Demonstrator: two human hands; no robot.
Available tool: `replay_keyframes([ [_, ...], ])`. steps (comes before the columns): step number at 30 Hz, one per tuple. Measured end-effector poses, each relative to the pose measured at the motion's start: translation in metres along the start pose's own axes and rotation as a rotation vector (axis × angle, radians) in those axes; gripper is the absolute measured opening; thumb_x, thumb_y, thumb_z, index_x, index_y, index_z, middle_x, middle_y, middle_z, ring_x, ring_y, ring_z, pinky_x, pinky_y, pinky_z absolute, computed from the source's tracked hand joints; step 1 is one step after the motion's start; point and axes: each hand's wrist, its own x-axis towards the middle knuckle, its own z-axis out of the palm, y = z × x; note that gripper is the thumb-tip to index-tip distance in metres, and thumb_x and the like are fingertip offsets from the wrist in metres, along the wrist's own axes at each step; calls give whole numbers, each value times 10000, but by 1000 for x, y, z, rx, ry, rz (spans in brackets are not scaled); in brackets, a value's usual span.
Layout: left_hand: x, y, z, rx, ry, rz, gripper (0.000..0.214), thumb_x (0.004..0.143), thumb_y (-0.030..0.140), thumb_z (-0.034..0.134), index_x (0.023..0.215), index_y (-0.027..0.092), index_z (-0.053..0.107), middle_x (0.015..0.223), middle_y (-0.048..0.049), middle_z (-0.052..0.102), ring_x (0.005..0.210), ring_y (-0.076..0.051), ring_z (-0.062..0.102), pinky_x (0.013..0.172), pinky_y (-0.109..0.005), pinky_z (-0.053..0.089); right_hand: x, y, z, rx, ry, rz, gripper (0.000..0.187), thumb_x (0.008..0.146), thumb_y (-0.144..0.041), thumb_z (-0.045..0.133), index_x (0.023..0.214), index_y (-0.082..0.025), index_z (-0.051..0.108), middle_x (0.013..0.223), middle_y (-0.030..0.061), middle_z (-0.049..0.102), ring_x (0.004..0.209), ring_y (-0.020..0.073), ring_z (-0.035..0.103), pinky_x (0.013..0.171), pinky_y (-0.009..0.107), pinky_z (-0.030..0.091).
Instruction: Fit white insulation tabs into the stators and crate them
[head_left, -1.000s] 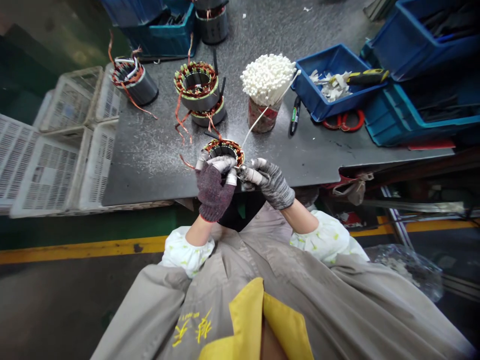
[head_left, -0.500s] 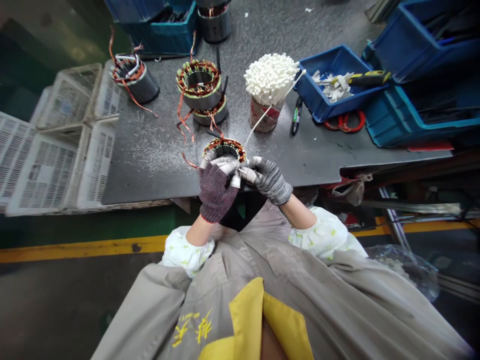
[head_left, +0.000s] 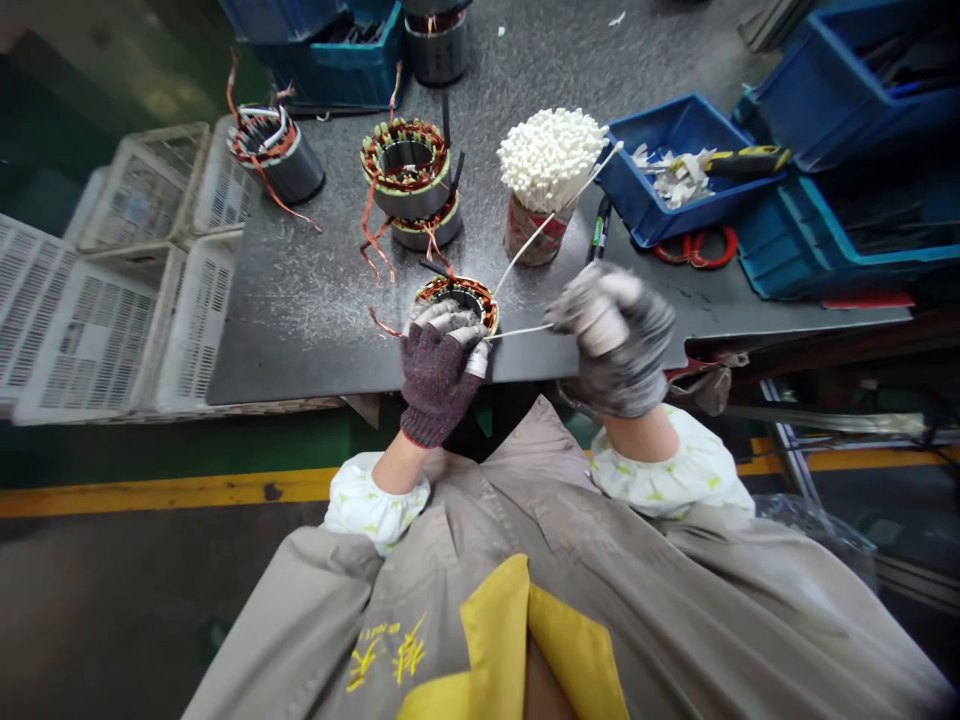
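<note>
Copper-wound steel motor stator (head_left: 456, 292) stands upright near the front edge of the worktop, its winding ring partly under the left hand (head_left: 435, 385). That hand, in a maroon knit glove, is curled and pressed down over the near rim, with white-taped fingertips (head_left: 478, 360) at the winding. The right hand (head_left: 619, 340), in a grey knit glove, is raised well clear and to the right, its fingers closed in an apparent pinch on the end of a thin white cable tie (head_left: 521, 331). The tie runs back to the winding. Whether it is fastened there cannot be told; the left hand hides the spot. Copper leads hang loose from this stator.

Beyond it, a stacked pair of wound stators (head_left: 409, 175) and a single stator (head_left: 276, 155) stand on the grey steel worktop (head_left: 315, 310). A red-wrapped cup (head_left: 531, 235) is packed with white cable ties (head_left: 551, 160). Further right are a blue plastic bin (head_left: 637, 195), red-handled scissors (head_left: 694, 250) and a marker pen (head_left: 600, 228).
</note>
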Motion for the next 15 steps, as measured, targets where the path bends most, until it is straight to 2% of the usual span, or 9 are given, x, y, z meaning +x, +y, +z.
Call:
replay_keyframes([
  [1,0,1,0,1,3,5,229,1034,299,640,1237,266,742,1360,-116,748,1465,-320,608,1287,-569,413,1,-1,-4,39,41,-10,439,1130,-607,539,910,-299,761,894,44,706,882,258,720,844,450,640],
  [2,-1,1,0,9,4,11,242,1036,310,639,1252,264,739,1371,-120,745,1464,-321,609,1286,-567,414,2,-1,-8,33,9,-16,445,1122,-622,556,909,-290,761,876,41,707,854,245,714,819,425,630],
  [5,-3,-2,3,52,16,32,307,1036,361,638,1311,255,725,1411,-135,738,1458,-338,612,1274,-580,417,2,3,-7,-141,-425,23,468,1062,-655,667,870,-241,769,785,37,695,800,208,679,808,355,573],
  [6,-4,-4,6,68,22,38,311,1035,370,634,1308,253,726,1407,-135,742,1449,-345,618,1273,-592,412,1,5,-3,-190,-543,31,483,1063,-653,664,858,-230,773,765,36,694,789,196,668,808,337,552],
  [7,-5,-5,9,84,28,39,298,1033,376,631,1284,252,732,1390,-133,752,1434,-352,627,1272,-604,407,2,8,3,-211,-601,37,502,1080,-648,631,854,-223,778,759,38,700,785,187,661,809,322,536],
  [9,-6,-9,15,118,42,16,238,1024,393,634,1175,244,743,1320,-130,778,1391,-363,653,1265,-624,408,5,11,18,-188,-608,45,543,1112,-639,552,868,-216,790,784,45,730,800,182,665,814,309,522],
  [11,-7,-10,20,145,45,-23,217,1014,417,644,1087,233,734,1283,-133,789,1364,-368,671,1263,-632,416,12,14,34,-144,-546,62,562,1097,-656,546,873,-206,798,797,49,747,803,186,665,812,312,522],
  [13,-6,-9,19,145,33,-35,216,1024,411,631,1075,225,729,1299,-138,790,1365,-358,679,1277,-629,416,18,17,42,-90,-496,116,556,1069,-669,578,874,-198,800,793,45,752,785,186,659,804,315,533],
  [15,-6,-7,11,117,3,-4,222,1047,374,606,1146,223,736,1350,-134,783,1405,-338,670,1317,-627,386,19,20,40,-9,-469,187,527,1052,-663,601,911,-197,803,824,41,766,786,185,671,801,316,559],
])
